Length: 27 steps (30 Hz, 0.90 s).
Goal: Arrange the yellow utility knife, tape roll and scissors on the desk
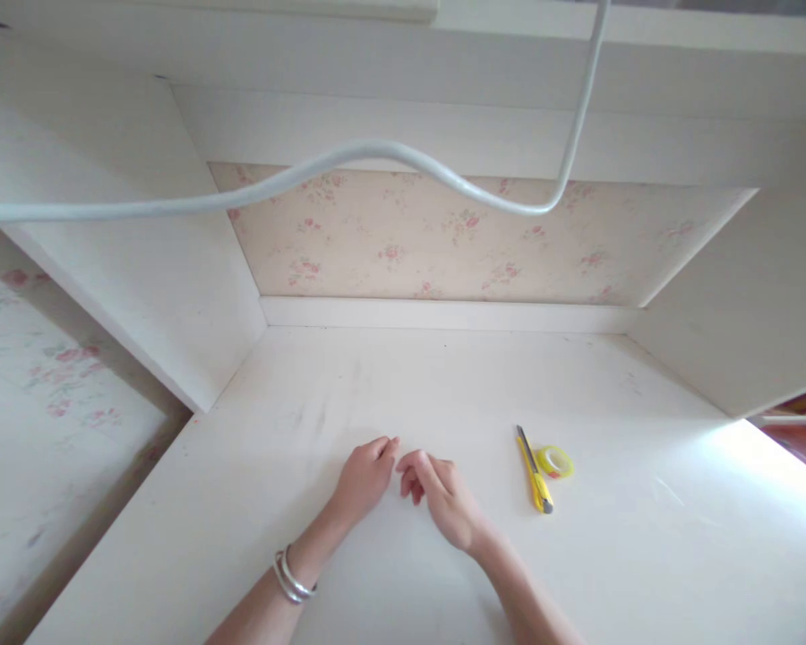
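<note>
My left hand [368, 477] rests on the white desk top [403, 385] with its fingers folded in and the thumb on top; nothing shows in it. Close beside it, a small gap apart, is my right hand [445, 497]. Its fingers curl loosely inward, and I see nothing between them. To the right of my right hand lies a yellow utility knife [535, 475] with its dark blade end pointing away from me. A roll of yellow tape [555, 461] lies flat against the knife's right side. Neither hand touches the knife or the tape.
A pale cable [376, 150] hangs across the upper view, in front of a shelf [390, 54]. White side panels [154, 269] stand left and right of the desk. Floral wallpaper [403, 237] covers the back wall. A reddish item [802, 448] shows beyond the right edge.
</note>
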Each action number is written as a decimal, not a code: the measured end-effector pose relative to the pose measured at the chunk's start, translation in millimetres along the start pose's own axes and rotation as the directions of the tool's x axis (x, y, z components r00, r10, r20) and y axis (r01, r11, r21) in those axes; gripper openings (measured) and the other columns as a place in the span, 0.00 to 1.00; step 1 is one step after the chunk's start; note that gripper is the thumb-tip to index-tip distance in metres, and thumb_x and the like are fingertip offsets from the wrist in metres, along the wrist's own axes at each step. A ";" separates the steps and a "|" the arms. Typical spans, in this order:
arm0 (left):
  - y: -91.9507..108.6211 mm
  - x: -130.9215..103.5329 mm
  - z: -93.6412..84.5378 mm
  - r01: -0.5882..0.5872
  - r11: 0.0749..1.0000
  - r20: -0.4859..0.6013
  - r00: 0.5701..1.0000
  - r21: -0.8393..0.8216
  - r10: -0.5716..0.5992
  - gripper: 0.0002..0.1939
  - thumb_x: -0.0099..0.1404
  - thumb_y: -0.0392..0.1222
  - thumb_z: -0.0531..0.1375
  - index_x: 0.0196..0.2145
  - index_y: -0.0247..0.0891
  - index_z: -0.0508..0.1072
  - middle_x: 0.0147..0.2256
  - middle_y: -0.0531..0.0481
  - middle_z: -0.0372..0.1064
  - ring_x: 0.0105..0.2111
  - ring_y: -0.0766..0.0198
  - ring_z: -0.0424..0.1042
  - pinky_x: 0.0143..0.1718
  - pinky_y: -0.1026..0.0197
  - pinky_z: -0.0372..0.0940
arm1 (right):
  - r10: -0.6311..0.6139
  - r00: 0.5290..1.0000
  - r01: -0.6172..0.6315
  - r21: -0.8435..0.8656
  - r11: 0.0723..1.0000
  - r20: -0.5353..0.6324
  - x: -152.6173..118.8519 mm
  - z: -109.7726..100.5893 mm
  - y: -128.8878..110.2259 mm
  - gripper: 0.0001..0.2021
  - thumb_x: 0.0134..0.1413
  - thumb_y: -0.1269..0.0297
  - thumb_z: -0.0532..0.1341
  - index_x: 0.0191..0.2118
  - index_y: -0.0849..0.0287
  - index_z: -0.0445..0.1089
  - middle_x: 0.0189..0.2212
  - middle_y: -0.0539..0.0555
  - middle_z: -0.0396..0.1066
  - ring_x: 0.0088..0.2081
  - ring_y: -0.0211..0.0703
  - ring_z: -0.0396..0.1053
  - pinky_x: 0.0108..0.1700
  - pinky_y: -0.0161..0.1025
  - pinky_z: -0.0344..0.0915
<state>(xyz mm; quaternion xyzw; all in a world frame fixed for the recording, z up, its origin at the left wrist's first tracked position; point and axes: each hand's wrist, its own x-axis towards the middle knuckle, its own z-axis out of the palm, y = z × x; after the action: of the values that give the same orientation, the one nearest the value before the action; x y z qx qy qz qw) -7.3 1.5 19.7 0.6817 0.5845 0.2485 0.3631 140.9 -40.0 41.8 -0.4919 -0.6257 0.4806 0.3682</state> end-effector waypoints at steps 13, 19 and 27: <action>108.6 -25.6 112.1 -0.681 0.646 0.350 0.732 0.345 0.585 0.18 0.65 0.52 0.52 0.50 0.47 0.67 0.42 0.44 0.65 0.41 0.53 0.65 0.42 0.49 0.60 | 0.128 0.615 -0.198 0.005 0.980 -0.778 -94.8 -156.0 49.1 0.18 0.51 0.50 0.58 0.43 0.56 0.69 0.36 0.55 0.70 0.32 0.42 0.64 0.30 0.36 0.62; 114.2 -18.0 129.9 -0.649 0.629 0.345 0.761 0.428 0.550 0.14 0.66 0.48 0.52 0.44 0.43 0.72 0.41 0.43 0.65 0.44 0.53 0.63 0.45 0.47 0.57 | 0.032 0.735 -0.390 -0.384 0.837 -0.677 -97.8 -176.1 81.5 0.24 0.49 0.50 0.55 0.51 0.52 0.64 0.49 0.56 0.64 0.42 0.46 0.66 0.38 0.42 0.66; 74.7 -3.2 84.4 -0.551 0.629 0.252 0.826 0.548 0.504 0.14 0.67 0.35 0.48 0.38 0.42 0.73 0.36 0.45 0.65 0.39 0.58 0.65 0.40 0.56 0.59 | 0.052 0.830 -0.474 -0.653 0.591 -0.556 -67.7 -169.9 95.8 0.28 0.53 0.52 0.54 0.58 0.55 0.57 0.50 0.57 0.65 0.49 0.54 0.64 0.50 0.48 0.60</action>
<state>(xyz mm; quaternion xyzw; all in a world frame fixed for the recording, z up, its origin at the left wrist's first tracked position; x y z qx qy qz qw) 102.6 -22.9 26.9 0.9097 0.3928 0.1199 0.0611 341.2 -59.8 -4.4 -0.7933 -0.5736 0.0802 0.1874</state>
